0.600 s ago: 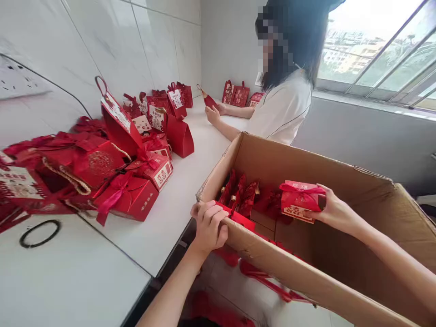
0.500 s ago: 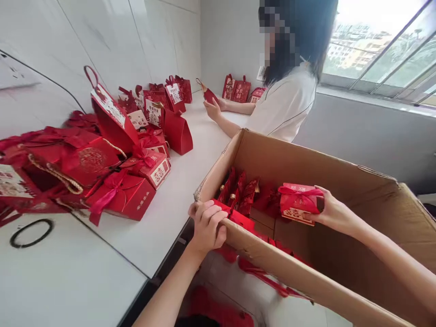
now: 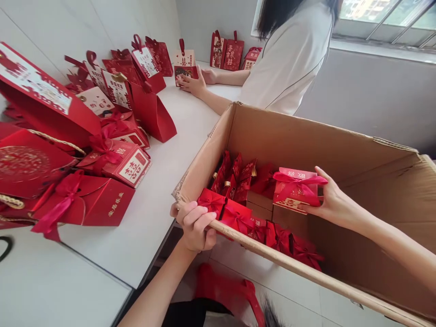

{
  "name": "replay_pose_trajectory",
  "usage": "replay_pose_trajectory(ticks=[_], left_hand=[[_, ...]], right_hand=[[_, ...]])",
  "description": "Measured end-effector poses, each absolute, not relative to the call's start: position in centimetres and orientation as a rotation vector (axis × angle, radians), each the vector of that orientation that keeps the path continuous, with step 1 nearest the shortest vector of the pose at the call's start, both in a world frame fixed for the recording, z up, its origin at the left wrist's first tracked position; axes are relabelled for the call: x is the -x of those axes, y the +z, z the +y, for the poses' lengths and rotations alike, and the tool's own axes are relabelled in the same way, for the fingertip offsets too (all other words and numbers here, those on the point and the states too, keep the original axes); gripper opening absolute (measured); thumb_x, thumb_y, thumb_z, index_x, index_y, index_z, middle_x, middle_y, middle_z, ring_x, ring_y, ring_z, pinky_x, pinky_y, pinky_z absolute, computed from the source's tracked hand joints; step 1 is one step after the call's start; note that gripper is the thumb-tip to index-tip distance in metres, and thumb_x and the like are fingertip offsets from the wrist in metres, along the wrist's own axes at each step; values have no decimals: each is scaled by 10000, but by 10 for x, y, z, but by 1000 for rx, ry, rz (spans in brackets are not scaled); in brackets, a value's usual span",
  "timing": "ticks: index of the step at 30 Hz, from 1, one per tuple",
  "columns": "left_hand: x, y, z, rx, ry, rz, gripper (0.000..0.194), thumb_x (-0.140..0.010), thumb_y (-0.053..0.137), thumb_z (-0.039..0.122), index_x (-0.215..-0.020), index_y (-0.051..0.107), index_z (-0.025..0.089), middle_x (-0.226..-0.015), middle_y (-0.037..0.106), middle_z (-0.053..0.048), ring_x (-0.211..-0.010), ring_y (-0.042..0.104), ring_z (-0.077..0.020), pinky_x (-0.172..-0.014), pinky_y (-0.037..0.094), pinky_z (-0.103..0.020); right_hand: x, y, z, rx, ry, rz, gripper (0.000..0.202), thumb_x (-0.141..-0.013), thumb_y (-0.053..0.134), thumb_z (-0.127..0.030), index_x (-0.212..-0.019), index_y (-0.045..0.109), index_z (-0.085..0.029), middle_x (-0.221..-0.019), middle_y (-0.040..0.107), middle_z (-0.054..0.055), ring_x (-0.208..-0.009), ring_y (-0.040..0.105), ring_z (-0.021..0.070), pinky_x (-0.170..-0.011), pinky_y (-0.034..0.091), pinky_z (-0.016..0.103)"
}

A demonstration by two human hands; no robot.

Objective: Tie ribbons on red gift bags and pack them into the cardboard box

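My left hand (image 3: 196,225) is wrapped over the near left rim of a large cardboard box (image 3: 327,129). In my right hand (image 3: 332,200) is a small red gift box (image 3: 294,188) with a pink-red ribbon bow and a pale label on its front. I hold it by its right end, thumb below and fingers above, inside the cardboard box. Under it, several red gift boxes with bows (image 3: 238,215) line the near wall of the carton. Red bags with gold trim (image 3: 231,175) stand upright against its left wall. The carton's right part shows bare brown cardboard.
A white table (image 3: 190,118) at the left bears many red gift boxes (image 3: 91,200) and handled bags (image 3: 155,111). Beyond the carton a person in a white shirt (image 3: 289,68) touches a gift bag (image 3: 185,63). A red stool (image 3: 221,290) stands on the floor below.
My view has tilted down and closer to the carton. The right hand still holds the gift box inside it. The other person has set a bag upright on the table.
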State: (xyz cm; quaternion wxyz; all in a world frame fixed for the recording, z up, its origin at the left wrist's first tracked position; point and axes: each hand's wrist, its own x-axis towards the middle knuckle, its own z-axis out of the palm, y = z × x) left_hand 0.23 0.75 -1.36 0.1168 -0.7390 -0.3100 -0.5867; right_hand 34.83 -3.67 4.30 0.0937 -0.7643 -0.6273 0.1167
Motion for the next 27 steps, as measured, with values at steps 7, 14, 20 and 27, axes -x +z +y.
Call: replay_pose_trajectory(ticks=[7, 14, 20, 27], left_hand=[[-4, -23, 9, 2076, -1750, -932, 236, -882, 327, 333, -891, 535, 221, -784, 469, -59, -836, 453, -231, -816, 317, -416], [-6, -22, 8, 2032, -1804, -981, 237, -874, 328, 343, -856, 534, 228, -757, 450, -57, -827, 434, -233, -751, 332, -391], [-11, -22, 10, 1968, -1818, -981, 243, -869, 319, 357, -842, 529, 240, -745, 445, -53, -832, 438, -234, -760, 327, -395], [-15, -21, 8, 2011, -1859, -991, 239, -854, 333, 327, -916, 541, 226, -782, 482, -57, -826, 462, -225, -787, 349, -383]], right_hand=[[-337, 14, -54, 2121, 799, -1899, 977, -633, 689, -454, -1370, 134, -134, -1300, 434, 208, -1164, 524, 357, -970, 457, 475], [-314, -12, -72, 1992, 1230, -1565, 936, -649, 695, -409, -1334, 98, -186, -1234, 532, 161, -1119, 571, 303, -969, 466, 443], [-300, -13, -87, 1841, 1672, -1452, 935, -635, 691, -319, -1378, 139, -186, -1334, 463, 183, -1181, 531, 291, -944, 483, 404], [-293, -25, -77, 1899, 1729, -778, 544, -840, 452, -506, -1322, 323, -291, -1477, 316, 77, -1242, 486, 258, -913, 514, 390]])
